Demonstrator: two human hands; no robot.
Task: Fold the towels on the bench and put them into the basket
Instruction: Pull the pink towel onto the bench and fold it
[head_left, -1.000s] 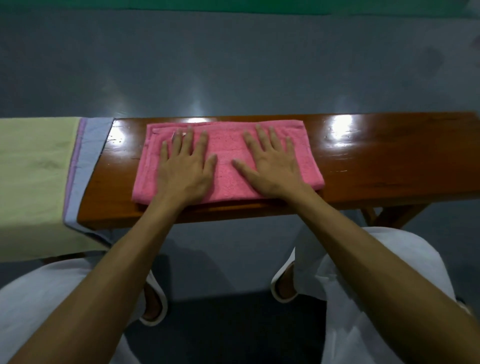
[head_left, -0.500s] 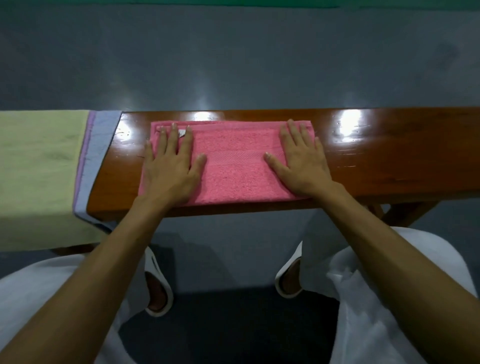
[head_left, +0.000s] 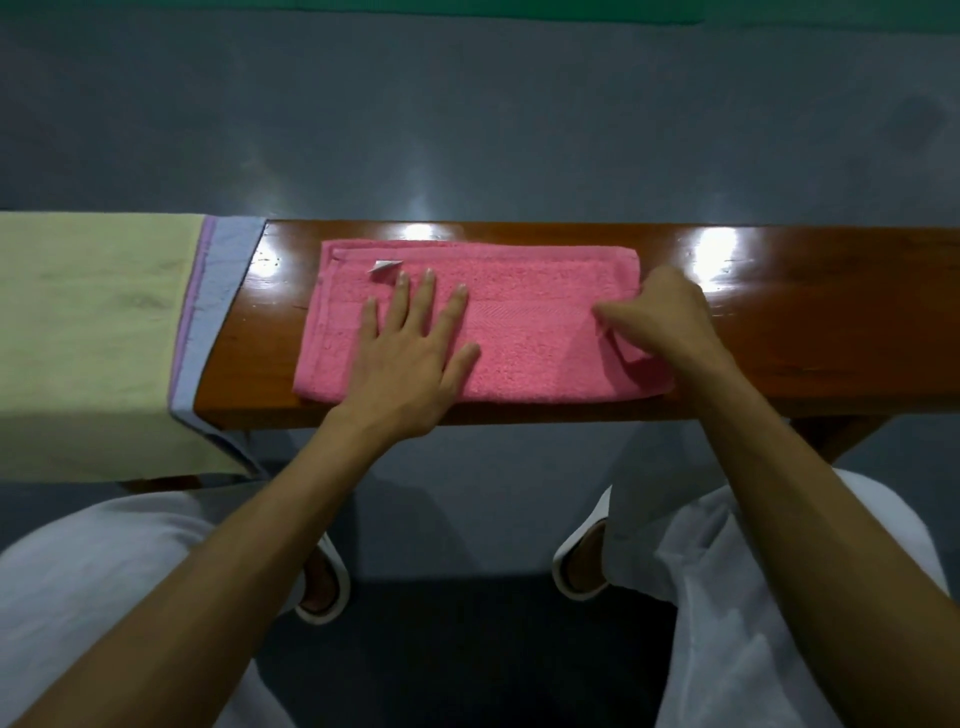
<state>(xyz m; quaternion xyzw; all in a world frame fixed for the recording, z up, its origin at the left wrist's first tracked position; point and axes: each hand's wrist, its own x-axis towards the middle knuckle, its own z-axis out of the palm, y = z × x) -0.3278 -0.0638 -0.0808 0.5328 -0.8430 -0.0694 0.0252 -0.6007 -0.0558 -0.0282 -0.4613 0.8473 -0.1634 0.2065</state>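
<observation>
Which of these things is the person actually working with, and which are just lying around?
In the job:
- pink towel, pressed flat by the left hand and pinched at its end by the right hand
- bench
- draped towels at the bench's left end

Just there:
- slippers
- floor

No basket is in view.

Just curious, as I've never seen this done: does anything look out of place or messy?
Little. A white tag sticks up from the pink towel near its far left corner, and the towel's right end is rumpled where the right hand pinches it.
</observation>
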